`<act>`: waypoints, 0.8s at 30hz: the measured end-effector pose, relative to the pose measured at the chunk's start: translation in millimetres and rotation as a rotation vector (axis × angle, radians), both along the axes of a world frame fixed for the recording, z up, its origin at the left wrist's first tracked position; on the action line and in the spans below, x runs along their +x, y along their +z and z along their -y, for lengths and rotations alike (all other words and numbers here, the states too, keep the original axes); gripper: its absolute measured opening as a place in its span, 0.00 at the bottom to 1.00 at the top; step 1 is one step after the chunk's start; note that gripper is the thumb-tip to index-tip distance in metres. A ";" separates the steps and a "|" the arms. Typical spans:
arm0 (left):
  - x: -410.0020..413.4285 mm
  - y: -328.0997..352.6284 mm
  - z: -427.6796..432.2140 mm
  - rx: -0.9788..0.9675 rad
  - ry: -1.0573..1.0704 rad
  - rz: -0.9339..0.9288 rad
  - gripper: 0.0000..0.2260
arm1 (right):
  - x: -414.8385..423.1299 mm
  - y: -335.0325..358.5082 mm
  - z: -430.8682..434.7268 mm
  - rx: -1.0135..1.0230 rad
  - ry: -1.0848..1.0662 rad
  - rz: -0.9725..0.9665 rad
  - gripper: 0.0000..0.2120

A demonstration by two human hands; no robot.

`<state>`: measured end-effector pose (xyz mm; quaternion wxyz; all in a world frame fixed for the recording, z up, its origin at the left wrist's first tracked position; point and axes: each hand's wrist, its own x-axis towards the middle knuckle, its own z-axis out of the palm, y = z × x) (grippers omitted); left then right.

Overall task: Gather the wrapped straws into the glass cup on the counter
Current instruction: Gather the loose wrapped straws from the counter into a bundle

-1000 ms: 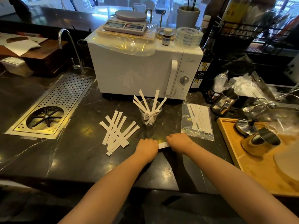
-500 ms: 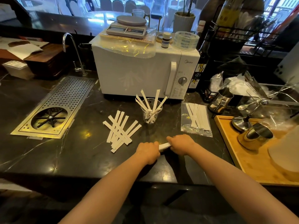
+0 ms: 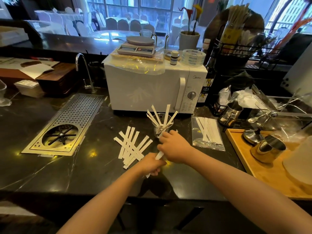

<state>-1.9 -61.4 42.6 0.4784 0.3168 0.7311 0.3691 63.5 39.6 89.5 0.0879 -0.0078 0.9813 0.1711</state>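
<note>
A clear glass cup stands on the black counter in front of the microwave, with several white wrapped straws leaning out of it. More wrapped straws lie in a loose pile to its left. A single wrapped straw runs diagonally between my hands. My left hand grips its lower end. My right hand grips its upper part, its fingers just at the cup's near side.
A clear bag of more straws lies right of the cup. The white microwave stands behind. A wooden tray with metal jugs sits at the right; a perforated metal drain grate is set in the counter at the left.
The straw held flat between both hands has swung to a diagonal. My right hand has moved forward to the cup, and my left hand has stayed near the counter's front.
</note>
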 end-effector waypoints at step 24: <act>-73.1 -10.0 81.0 0.113 0.801 0.114 0.12 | -104.6 1.5 51.2 -0.844 -0.491 -0.298 0.42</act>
